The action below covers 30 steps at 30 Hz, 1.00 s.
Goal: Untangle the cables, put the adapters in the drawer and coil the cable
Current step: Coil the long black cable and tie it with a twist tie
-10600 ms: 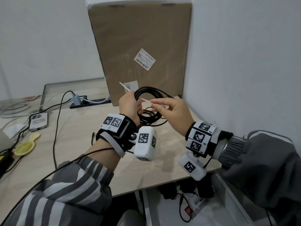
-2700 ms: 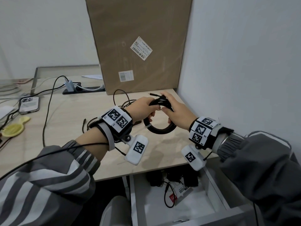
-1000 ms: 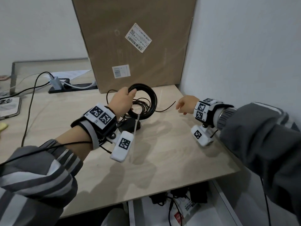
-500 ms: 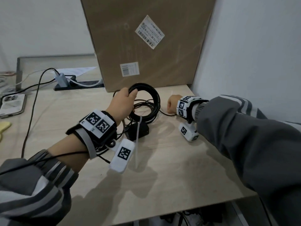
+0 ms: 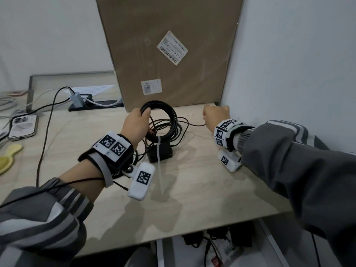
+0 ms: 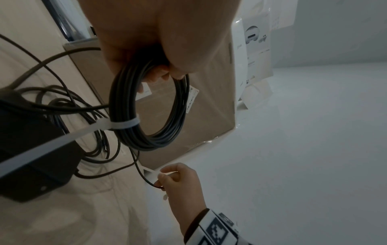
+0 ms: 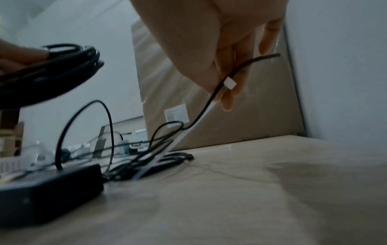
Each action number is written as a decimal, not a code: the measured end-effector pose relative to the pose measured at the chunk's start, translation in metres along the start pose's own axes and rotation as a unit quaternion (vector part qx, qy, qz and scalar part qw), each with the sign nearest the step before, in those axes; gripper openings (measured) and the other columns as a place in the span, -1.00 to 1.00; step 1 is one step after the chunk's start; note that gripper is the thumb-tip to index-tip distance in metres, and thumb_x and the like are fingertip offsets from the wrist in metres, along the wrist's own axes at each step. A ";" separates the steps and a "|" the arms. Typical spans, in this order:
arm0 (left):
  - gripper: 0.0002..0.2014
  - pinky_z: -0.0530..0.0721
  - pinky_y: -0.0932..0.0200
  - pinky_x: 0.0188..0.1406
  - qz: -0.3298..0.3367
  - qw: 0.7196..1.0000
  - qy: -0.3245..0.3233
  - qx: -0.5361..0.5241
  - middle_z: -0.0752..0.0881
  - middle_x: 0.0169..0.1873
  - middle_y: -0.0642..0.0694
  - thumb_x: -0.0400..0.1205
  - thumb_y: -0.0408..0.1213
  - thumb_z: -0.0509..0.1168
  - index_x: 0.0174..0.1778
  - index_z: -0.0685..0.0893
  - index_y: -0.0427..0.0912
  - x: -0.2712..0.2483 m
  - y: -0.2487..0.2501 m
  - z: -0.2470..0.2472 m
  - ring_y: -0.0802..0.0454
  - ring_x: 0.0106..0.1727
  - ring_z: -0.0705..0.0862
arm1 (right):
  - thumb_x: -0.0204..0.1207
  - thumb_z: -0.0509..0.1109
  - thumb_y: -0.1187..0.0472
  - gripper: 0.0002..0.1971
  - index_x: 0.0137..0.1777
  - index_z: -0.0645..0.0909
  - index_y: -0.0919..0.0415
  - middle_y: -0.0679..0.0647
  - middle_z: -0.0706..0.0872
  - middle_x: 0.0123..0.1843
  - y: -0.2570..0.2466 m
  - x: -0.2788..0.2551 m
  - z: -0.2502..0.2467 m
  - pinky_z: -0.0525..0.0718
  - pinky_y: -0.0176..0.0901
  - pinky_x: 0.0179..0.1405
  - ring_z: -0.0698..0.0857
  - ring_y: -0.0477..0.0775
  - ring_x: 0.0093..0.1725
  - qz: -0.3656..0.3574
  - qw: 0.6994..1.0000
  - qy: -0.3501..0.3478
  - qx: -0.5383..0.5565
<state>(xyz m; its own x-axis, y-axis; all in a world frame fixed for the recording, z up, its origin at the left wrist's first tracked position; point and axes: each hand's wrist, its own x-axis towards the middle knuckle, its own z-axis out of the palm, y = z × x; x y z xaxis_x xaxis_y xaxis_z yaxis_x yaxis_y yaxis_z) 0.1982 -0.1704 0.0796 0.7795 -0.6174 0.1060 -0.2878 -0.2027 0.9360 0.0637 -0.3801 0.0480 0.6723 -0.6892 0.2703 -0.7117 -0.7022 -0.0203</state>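
Coil [image 5: 159, 120] tied with a white zip tie [image 6: 123, 124], gripped upright over the worktop [image 5: 202, 189] by left hand [image 5: 134, 126]. Right hand [image 5: 213, 114] pinches a loose cable end [image 7: 247, 64] plus a second tie. One adapter [image 5: 159, 152] and loose cable not yet stowed; others already lie in the drawer [image 5: 217, 245].

My head view is evenly and softly lit, with blurred shadows of my arms on the desk [image 5: 192, 199] and straight lines bowing at the frame edges. Both wrist views are dimmer, grey and grainy. In the left wrist view my left hand [image 6: 159, 33] fills the top as a soft blur, and in the right wrist view the cable coil [image 7: 48, 69] smears with motion.
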 end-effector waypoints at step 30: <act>-0.78 0.46 0.01 -0.21 -0.024 0.985 0.031 -0.169 0.39 -0.44 -0.04 0.71 -0.15 0.09 -0.16 0.49 -0.19 -0.040 0.024 0.015 0.03 -0.50 0.41 | 0.54 0.36 0.35 -0.88 -0.13 0.72 0.34 0.11 0.72 -0.42 -0.030 -0.140 -0.103 0.59 -0.32 -0.52 0.80 0.03 -0.40 0.145 0.782 0.075 0.601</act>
<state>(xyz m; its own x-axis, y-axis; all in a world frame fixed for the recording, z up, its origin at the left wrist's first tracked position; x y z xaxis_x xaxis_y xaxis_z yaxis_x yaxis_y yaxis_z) 0.1517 -0.1624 0.0922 0.8228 -0.5640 0.0692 -0.0562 0.0404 0.9976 -0.0299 -0.2446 0.1100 0.4223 -0.8850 0.1959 -0.0630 -0.2443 -0.9677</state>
